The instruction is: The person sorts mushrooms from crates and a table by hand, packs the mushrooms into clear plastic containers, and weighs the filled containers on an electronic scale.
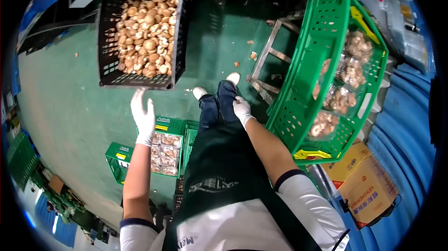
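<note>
My left hand (142, 115), in a white glove, reaches forward with its thumb apart from the fingers, open and with nothing seen in it. Its fingertips are close to the near rim of a black plastic crate (135, 84); whether they touch it I cannot tell. Loose brown mushrooms (148, 29) fill that crate. In front of my trouser leg, my right hand (241, 108) is also gloved in white. Its fingers are curled in and no object shows in them. To its right stands a large green crate (298, 71) with clear packs of mushrooms (351, 71) inside.
Green crates (183, 129) with packed mushrooms (165, 150) stand on the floor behind my left hand. A metal frame (268, 52) is beside the large green crate. Cardboard boxes (368, 185) and blue sheeting (401, 115) lie at the right. Scraps dot the green floor (60, 87).
</note>
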`<state>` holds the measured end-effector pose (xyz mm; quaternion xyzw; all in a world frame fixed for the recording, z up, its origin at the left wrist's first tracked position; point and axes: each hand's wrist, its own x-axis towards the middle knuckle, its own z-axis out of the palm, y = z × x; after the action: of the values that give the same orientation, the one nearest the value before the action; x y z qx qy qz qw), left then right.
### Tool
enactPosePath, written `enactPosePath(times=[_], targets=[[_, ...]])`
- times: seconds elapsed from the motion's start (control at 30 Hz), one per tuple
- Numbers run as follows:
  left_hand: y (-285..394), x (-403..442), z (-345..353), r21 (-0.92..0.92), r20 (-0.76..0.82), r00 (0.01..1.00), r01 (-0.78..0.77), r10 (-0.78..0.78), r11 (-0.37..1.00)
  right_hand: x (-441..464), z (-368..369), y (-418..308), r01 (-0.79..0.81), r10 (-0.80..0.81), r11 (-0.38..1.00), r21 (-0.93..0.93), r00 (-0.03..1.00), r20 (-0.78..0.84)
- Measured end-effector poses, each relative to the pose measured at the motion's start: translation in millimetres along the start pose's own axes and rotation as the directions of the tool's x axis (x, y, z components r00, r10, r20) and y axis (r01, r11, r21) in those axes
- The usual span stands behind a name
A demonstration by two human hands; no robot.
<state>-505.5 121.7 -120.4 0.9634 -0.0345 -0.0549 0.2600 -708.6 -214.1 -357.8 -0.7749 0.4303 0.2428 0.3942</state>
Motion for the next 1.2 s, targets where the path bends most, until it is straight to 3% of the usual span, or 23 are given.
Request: enactPosePath(times=[0.03, 0.1, 0.17, 0.23, 0.3, 0.37, 0.4, 0.5, 0.6, 0.7, 0.73, 0.77, 0.83, 0.9, 0.93, 0.97, 1.03, 1.07, 1.1, 1.17, 1.2], targets=[[-2.9, 21.4, 8.4, 0.036, -0.016, 1.000, -0.015, 0.016, 0.999, 12.7, 3.9, -5.9, 0.025, -0.038, 0.987, -0.160, 0.996, -0.081], [-19.1, 48.8, 32.4, 0.065, 0.027, 0.999, -0.026, 0.024, 0.998, 67.6, 35.7, 29.4, -0.007, 0.002, 0.999, -0.034, 0.990, -0.143], [-29.6, 60.0, 60.6, -0.025, 0.100, 0.995, 0.013, -0.010, 1.000, 102.8, 36.0, 17.9, -0.026, -0.022, 0.971, -0.236, 0.980, -0.199], [-38.0, 58.6, 83.4, 0.223, 0.154, 0.987, -0.078, 0.044, 0.972, 156.8, 56.3, 37.0, -0.029, -0.018, 0.977, -0.209, 0.975, -0.221], [-37.2, 53.2, 94.7, 0.348, 0.139, 0.989, -0.101, 0.055, 0.932, 204.9, 68.9, 48.2, -0.012, -0.027, 0.971, -0.237, 0.987, -0.159], [-54.3, 41.5, 98.1, 0.364, 0.083, 0.995, -0.083, 0.056, 0.928, 247.9, 79.9, 40.6, -0.079, 0.033, 0.971, -0.225, 0.979, -0.203], [-60.0, 37.3, 99.0, 0.437, 0.107, 0.980, -0.197, 0.166, 0.878, 271.5, 90.5, 45.0, -0.112, 0.061, 0.969, -0.221, 0.973, -0.224], [-80.5, 28.0, 91.7, 0.499, 0.145, 0.850, -0.504, 0.506, 0.705, 343.8, 142.3, 84.7, 0.069, -0.193, 0.962, -0.265, 0.858, -0.475], [-87.1, 26.1, 102.0, 0.506, 0.151, 0.856, -0.496, 0.494, 0.706, 377.0, 159.9, 92.4, 0.081, -0.102, 0.994, -0.075, 0.927, -0.360], [-87.9, 30.1, 110.6, 0.502, 0.166, 0.866, -0.485, 0.471, 0.716, 397.8, 167.3, 108.7, -0.071, 0.076, 0.997, 0.032, 0.795, -0.601], [-88.5, 31.7, 110.9, 0.502, 0.171, 0.866, -0.486, 0.469, 0.715, 396.7, 149.4, 98.6, -0.045, 0.161, 0.980, 0.193, 0.752, -0.640], [-88.4, 32.1, 111.6, 0.502, 0.173, 0.865, -0.489, 0.471, 0.713, 409.3, 135.2, 109.2, -0.036, 0.167, 0.977, 0.212, 0.748, -0.643], [-87.8, 33.9, 112.1, 0.503, 0.175, 0.864, -0.491, 0.473, 0.711, 444.5, 120.3, 115.3, -0.006, 0.111, 0.992, 0.125, 0.505, -0.856], [-87.6, 35.7, 114.2, 0.509, 0.173, 0.863, -0.491, 0.474, 0.707, 453.0, 89.1, 79.4, -0.289, 0.434, 0.901, 0.324, 0.598, -0.673], [-87.2, 35.4, 114.2, 0.512, 0.173, 0.865, -0.487, 0.470, 0.707, 456.0, 73.1, 68.8, -0.415, 0.519, 0.855, 0.311, 0.672, -0.529], [-87.5, 34.9, 113.1, 0.514, 0.172, 0.868, -0.482, 0.465, 0.710, 462.8, 72.7, 72.8, -0.414, 0.529, 0.849, 0.330, 0.678, -0.511], [-84.6, 33.2, 110.3, 0.515, 0.173, 0.876, -0.471, 0.451, 0.717, 456.8, 81.9, 81.4, -0.314, 0.438, 0.898, 0.309, 0.713, -0.547], [-84.0, 31.2, 106.5, 0.515, 0.166, 0.882, -0.458, 0.440, 0.724, 448.3, 89.6, 84.6, -0.159, 0.427, 0.786, 0.597, 0.839, -0.339], [-84.1, 29.5, 103.4, 0.514, 0.159, 0.889, -0.446, 0.430, 0.732, 439.0, 96.4, 79.3, -0.057, 0.314, 0.550, 0.833, 0.938, -0.143], [-87.6, 22.3, 96.3, 0.503, 0.124, 0.906, -0.410, 0.406, 0.761, 367.7, 75.6, -0.8, -0.243, 0.050, 0.140, 0.960, 0.970, 0.238], [-92.3, 18.4, 90.5, 0.455, 0.094, 0.895, -0.428, 0.436, 0.781, 330.2, 65.8, -39.3, -0.279, -0.054, 0.095, 0.956, 0.957, 0.285]])
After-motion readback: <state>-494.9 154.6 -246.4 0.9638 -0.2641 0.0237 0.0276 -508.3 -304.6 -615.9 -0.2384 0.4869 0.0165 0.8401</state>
